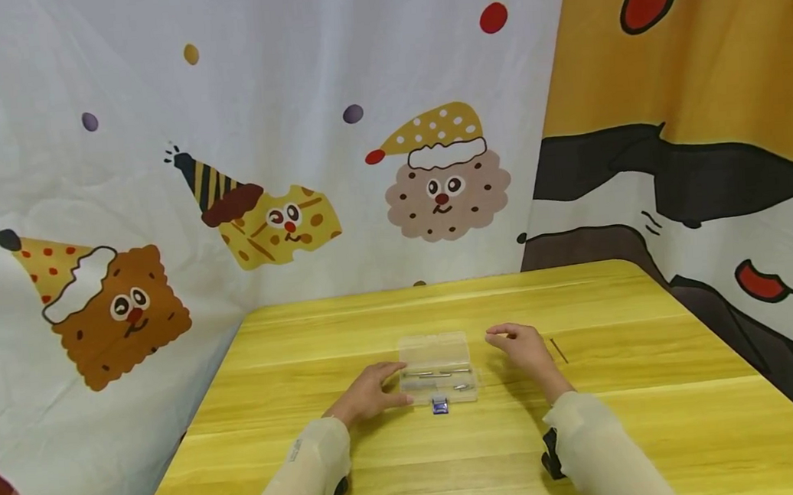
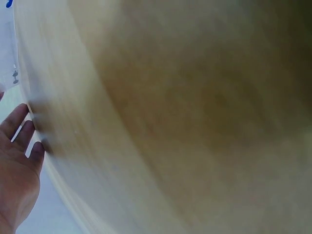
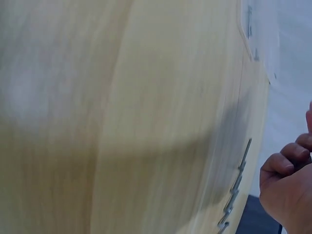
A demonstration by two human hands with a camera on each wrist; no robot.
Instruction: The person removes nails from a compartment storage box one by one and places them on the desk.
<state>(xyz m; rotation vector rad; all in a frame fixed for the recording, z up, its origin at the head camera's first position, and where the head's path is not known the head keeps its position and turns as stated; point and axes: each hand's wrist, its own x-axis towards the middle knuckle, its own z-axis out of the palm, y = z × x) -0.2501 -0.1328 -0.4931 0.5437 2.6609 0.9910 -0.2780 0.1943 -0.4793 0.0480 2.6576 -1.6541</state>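
Head view, left to right: left hand [image 1: 368,394] flat on the yellow table [image 1: 657,413], fingers straight, tips touching the left edge of the clear plastic case [image 1: 438,369]. Case lying mid-table with lid swung back, holding thin metal rods; small blue piece [image 1: 439,406] just beside its front edge. Right hand [image 1: 524,350] hovering just right of the case, fingers loosely curled, holding nothing visible. Thin dark rod [image 1: 559,350] lying further right. Seemingly steadying the case while sorting its contents; next move likely calls for a fine pinch on one rod.
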